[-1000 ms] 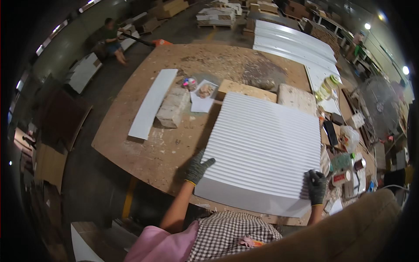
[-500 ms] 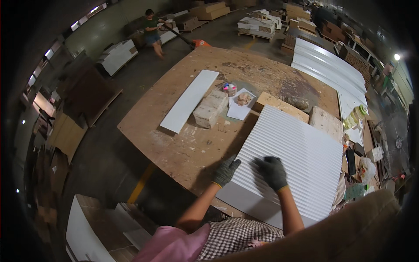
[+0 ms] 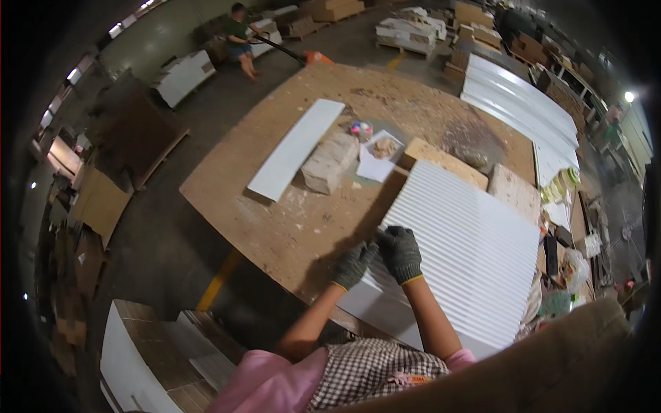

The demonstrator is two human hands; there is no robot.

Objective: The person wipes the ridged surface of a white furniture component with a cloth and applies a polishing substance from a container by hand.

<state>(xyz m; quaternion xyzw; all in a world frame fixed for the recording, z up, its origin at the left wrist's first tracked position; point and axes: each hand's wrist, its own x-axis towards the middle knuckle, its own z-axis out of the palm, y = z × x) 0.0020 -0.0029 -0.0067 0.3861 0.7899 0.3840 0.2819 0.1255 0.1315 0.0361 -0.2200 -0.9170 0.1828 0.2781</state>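
One ribbed panel (image 3: 475, 255) lies at the near edge of the table (image 3: 241, 224). At the panel's left side, the left hand (image 3: 354, 267) and right hand (image 3: 401, 256), both gloved, are close together with fingers bent; whether they pinch anything, I cannot tell. Toward the table's left edge lies a white strip (image 3: 296, 150), just beside a block (image 3: 330, 164).

Stained brown worktable (image 3: 251, 227), 2 pale blocks (image 3: 330, 164), 1 white paper sheet (image 3: 373, 168)
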